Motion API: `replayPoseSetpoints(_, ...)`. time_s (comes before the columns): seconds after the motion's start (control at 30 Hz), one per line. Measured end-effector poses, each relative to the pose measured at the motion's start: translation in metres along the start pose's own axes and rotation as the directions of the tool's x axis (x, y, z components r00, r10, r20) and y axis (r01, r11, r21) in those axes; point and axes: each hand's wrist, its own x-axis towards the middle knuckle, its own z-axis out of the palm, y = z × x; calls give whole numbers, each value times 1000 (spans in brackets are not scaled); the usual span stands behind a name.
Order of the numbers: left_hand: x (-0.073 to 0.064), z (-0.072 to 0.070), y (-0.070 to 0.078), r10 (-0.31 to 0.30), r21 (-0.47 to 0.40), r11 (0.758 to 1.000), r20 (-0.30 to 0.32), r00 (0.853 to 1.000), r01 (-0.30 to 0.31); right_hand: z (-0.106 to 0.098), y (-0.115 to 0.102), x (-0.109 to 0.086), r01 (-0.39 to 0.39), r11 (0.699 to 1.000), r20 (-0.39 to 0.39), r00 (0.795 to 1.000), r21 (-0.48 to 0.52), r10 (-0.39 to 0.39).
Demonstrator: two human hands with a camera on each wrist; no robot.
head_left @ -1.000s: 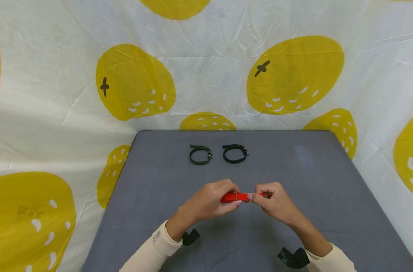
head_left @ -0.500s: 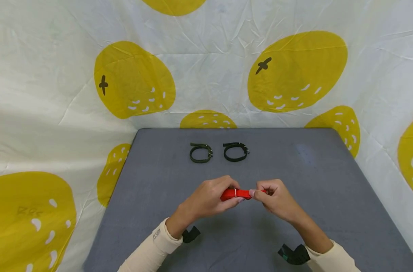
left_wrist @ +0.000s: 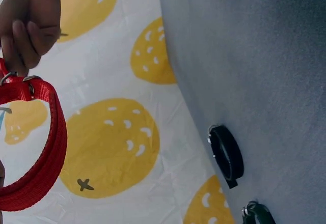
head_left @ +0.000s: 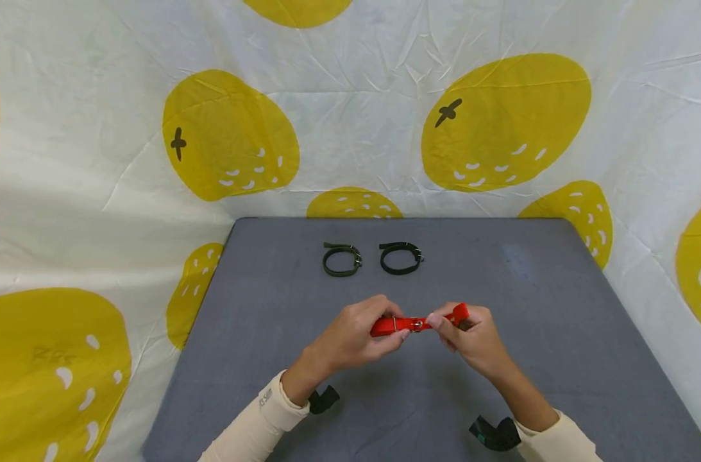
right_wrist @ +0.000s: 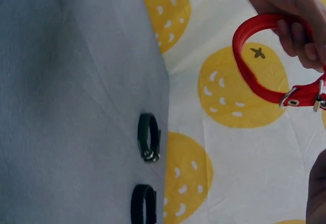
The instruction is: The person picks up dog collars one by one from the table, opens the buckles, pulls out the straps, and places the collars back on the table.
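A red collar (head_left: 383, 326) with a metal buckle (head_left: 417, 325) is held above the table between both hands. My left hand (head_left: 363, 330) grips its looped part, with the thumb below near the buckle. On the other side my right hand (head_left: 469, 339) pinches the strap just beside the buckle, and the strap's free end (head_left: 460, 313) sticks up past the fingers. The right wrist view shows the collar (right_wrist: 246, 66) as a closed loop, with a metal ring and an eyelet near the buckle. Whether the strap end passes through the buckle I cannot tell.
Two more buckled collars lie looped on the grey table (head_left: 269, 295) beyond my hands: a dark green collar (head_left: 340, 274) on the left, a black collar (head_left: 400, 271) on the right. A white cloth (head_left: 356, 141) with yellow fruit prints hangs behind the table.
My right hand has shifted its grip and turned slightly. The red strap's free end has come up into sight above its fingers, and the buckle now shows between the hands.
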Motion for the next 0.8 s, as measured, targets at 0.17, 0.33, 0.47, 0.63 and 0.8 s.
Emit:
replayPoseSetpoints(0.17, -1, -2, 0, -47, -9, 999, 39, 998, 47, 6, -5, -1, -110, 981, -107, 990, -161, 93)
replayPoseSetpoints(0.33, -1, -2, -2, -80, 87, 994, 119, 990, 70, 15, -16, 0, -35, 965, -109, 994, -259, 7)
replayPoseSetpoints(0.47, 0, 2, 0, -76, 190, 980, 128, 989, 51, 17, -13, -2, 9, 954, -88, 995, -299, -37)
replayPoseSetpoints(0.63, 1, 9, 3, -125, 259, 962, 125, 984, 89, 20, -3, -5, 69, 962, -11, 997, -265, -75)
replayPoseSetpoints(0.8, 3, 11, 4, -168, 246, 959, 107, 980, 138, 27, -3, -3, 140, 963, 24, 990, -231, -138)
